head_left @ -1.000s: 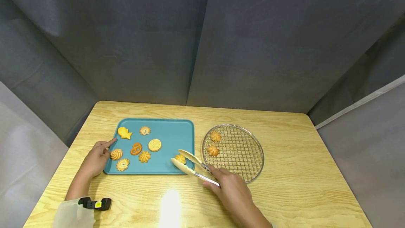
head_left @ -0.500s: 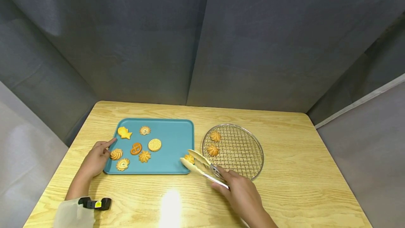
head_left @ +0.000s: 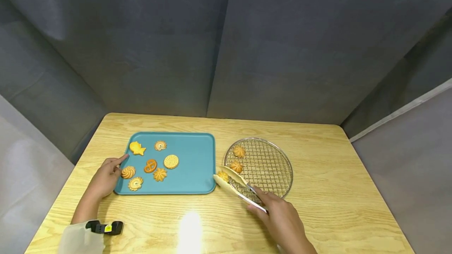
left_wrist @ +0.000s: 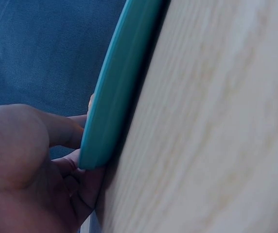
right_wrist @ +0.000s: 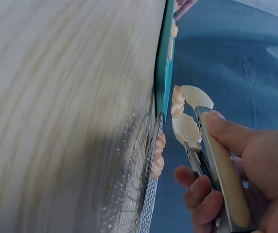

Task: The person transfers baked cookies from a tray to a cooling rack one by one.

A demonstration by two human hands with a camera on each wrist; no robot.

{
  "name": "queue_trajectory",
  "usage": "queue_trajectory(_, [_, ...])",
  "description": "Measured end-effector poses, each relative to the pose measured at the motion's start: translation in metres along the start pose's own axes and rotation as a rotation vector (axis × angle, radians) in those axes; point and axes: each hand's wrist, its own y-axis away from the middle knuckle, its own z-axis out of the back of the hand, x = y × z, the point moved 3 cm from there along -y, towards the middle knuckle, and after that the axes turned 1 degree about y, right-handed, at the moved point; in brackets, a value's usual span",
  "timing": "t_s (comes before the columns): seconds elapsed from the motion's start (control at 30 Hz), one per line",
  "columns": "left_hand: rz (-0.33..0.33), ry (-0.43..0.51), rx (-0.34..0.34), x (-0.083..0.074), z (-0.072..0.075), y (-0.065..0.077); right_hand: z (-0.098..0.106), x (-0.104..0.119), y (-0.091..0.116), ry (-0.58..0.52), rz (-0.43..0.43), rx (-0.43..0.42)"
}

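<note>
My right hand point(head_left: 284, 216) grips a pair of tongs point(head_left: 243, 191) with cream tips. Between the tips is a star-shaped cookie point(head_left: 223, 176), lifted in the gap between the tray and the wire rack. In the right wrist view, the cookie point(right_wrist: 178, 102) hangs clear above the rack point(right_wrist: 148, 204). At the left, my left hand point(head_left: 105, 178) holds the edge of a blue-green tray point(head_left: 194, 156), thumb at the rim. The left wrist view shows its fingers around the tray's corner point(left_wrist: 112, 102). Two similar cookies point(head_left: 239, 151) sit on the rack's left side.
Several cookies stay on the tray, among them a fish-shaped one point(head_left: 137, 148), a pretzel point(head_left: 150, 166) and a round one point(head_left: 171, 161). The round wire rack point(head_left: 268, 164) lies right of the tray on the wooden table point(head_left: 328, 191). Grey curtains point(head_left: 282, 50) stand behind.
My right hand and the tongs have moved right, carrying the star-shaped cookie from above the tray's right end to the rack's left edge. My left hand has stayed at the tray.
</note>
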Motion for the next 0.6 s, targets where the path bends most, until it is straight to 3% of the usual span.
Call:
queue_trajectory(0.2, [0.008,-0.007,0.009,0.000,0.000,0.002,0.005,-0.006,0.003,-0.019,-0.041,0.030])
queue_trajectory(0.6, [-0.003,0.004,0.005,-0.002,0.001,0.001,0.019,-0.023,0.009,-0.004,-0.056,-0.016])
